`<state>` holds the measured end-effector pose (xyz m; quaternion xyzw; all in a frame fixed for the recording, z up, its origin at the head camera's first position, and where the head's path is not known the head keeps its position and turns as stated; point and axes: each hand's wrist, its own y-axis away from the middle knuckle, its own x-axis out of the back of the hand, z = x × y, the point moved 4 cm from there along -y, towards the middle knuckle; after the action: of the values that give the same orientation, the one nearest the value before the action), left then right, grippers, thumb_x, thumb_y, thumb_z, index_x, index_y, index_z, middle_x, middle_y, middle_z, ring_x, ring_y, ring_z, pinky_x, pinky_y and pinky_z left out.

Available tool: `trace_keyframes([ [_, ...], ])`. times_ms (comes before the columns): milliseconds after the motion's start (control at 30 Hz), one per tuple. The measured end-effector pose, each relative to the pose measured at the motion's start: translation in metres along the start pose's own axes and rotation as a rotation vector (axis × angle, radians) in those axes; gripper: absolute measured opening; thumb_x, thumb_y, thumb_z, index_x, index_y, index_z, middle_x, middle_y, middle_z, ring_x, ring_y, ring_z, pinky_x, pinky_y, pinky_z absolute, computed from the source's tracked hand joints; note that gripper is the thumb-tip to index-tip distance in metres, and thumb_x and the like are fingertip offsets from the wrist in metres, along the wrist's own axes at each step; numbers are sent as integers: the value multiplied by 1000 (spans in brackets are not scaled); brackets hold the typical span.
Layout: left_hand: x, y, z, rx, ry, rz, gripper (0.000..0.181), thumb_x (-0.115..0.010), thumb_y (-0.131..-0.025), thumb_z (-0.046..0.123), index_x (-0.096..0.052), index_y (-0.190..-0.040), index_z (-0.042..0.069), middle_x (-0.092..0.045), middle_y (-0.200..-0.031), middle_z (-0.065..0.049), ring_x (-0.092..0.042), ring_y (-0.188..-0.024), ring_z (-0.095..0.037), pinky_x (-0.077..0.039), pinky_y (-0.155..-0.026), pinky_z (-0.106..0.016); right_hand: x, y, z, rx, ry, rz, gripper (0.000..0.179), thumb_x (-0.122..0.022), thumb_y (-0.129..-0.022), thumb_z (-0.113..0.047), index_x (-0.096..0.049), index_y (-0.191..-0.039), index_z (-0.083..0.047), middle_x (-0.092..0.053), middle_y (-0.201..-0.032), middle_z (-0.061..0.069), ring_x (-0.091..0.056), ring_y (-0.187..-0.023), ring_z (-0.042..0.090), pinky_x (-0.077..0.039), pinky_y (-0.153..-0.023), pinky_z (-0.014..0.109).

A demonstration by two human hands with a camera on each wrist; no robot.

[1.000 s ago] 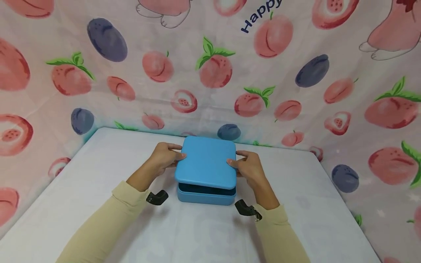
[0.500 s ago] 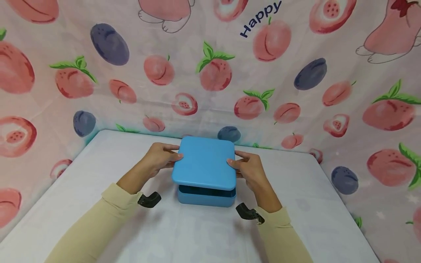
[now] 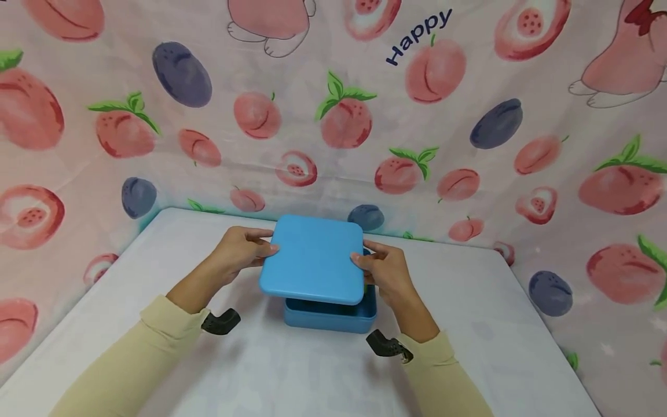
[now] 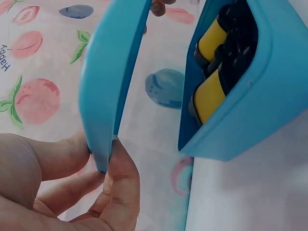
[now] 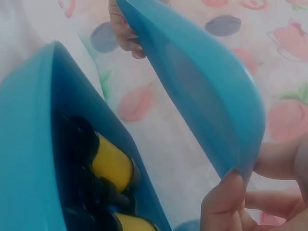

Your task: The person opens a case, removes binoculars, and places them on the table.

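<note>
A square blue lid is held between both hands, above the blue box it partly covers in the head view. My left hand pinches the lid's left edge, thumb on top and fingers beneath. At the opposite edge, my right hand grips it the same way. Both wrist views show a gap between lid and box. Inside the box lies something with yellow barrels and black rounded parts; part of it is hidden by the walls.
The box stands on a white table near its back edge. Behind and beside the table hangs a fruit-print cloth. Black wrist cameras stick out from both sleeves, low over the table.
Both hands have shifted the lid leftward, the left one farther. More of the box's right side and inside now shows. The box stays in place, and the head view has tilted slightly.
</note>
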<state>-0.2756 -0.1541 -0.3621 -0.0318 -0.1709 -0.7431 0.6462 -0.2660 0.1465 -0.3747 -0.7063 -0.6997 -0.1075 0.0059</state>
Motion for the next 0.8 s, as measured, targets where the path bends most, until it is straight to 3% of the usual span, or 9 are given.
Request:
trace_keyframes([
  [433,21,10,4,-18,-72,-12,66,-72,-100,23,-45,-158,7,-58,-138,-23,-70,-103,-16,-59,-102,-43,-17,5,-8,22,-46,-38,56,-75,-97,-11,-57,-150,-8,-62,-87,3,-62,-65,15,-61,-62,27],
  [800,35,16,3,-26,-103,-27,68,-71,-100,25,-42,-159,7,-58,-139,-23,-71,-97,-10,-59,-101,-42,-31,8,-11,16,-78,-69,54,-74,-98,-12,-57,-149,-9,-64,-95,6,-70,-69,14,-65,-70,33],
])
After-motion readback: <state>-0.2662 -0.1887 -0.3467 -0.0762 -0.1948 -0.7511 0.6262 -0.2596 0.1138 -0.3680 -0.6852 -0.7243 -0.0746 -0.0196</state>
